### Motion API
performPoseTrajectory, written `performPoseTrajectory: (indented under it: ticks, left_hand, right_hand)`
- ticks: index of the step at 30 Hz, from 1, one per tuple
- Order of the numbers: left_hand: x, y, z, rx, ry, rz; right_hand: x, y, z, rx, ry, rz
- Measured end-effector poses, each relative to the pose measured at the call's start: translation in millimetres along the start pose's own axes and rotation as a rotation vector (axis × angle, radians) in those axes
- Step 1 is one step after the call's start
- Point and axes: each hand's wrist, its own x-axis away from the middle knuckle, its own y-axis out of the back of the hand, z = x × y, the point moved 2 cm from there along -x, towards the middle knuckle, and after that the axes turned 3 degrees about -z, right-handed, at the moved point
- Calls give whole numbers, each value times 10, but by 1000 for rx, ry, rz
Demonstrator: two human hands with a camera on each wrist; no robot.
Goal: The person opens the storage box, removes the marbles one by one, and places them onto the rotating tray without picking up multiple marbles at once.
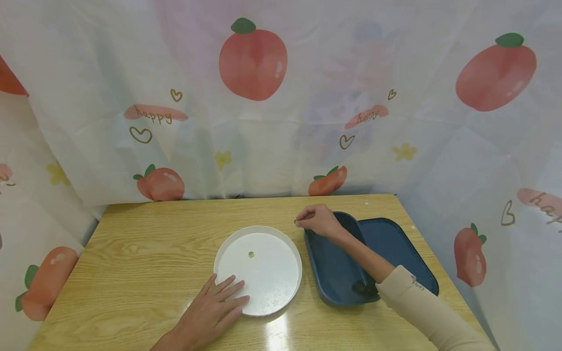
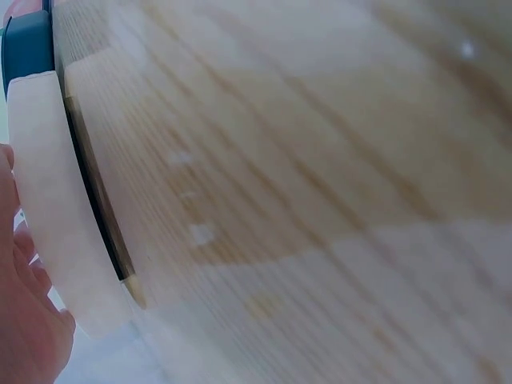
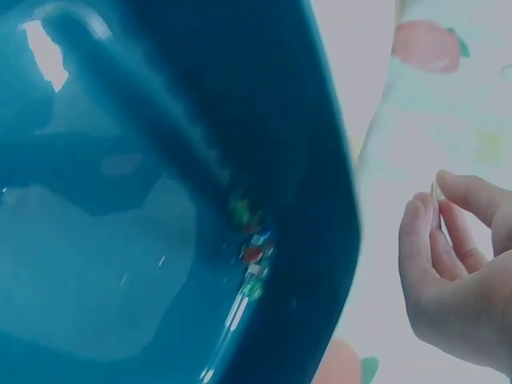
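My right hand (image 1: 321,220) is over the far left rim of a deep dark-blue tub (image 1: 331,275). Its thumb and fingers pinch a small thin, light-coloured piece (image 3: 434,190), seen nearly edge-on in the right wrist view. Glassy beads (image 3: 253,254) in green, red and blue lie clustered along the tub's inner edge. My left hand (image 1: 214,310) rests with spread fingers on the near left rim of a round white tray (image 1: 272,270). One small round green bead (image 1: 251,254) sits on that tray. In the left wrist view, part of my left hand (image 2: 32,312) shows against the tray's side.
To the tub's right lies a flat dark-blue tray or lid (image 1: 391,243), partly hidden by the tub and my right forearm. All stand on a wood-grain table (image 1: 145,258). A fruit-printed curtain (image 1: 272,141) hangs behind the table and at both sides.
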Motion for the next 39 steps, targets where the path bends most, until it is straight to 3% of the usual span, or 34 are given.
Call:
performPoseTrajectory:
  ticks: [8, 16, 28, 39]
  left_hand:
    - [1, -18, 11, -3, -7, 2]
    - [4, -11, 4, -7, 3, 17]
    - [-5, -2, 13, -6, 12, 46]
    - [-13, 1, 10, -11, 3, 33]
  right_hand:
    - [-44, -292, 151, -67, -33, 22]
    - [-45, -577, 268, -105, 3, 44]
    - [-67, -910, 283, -12, -21, 52]
    - [-48, -1072, 128, 35, -96, 45]
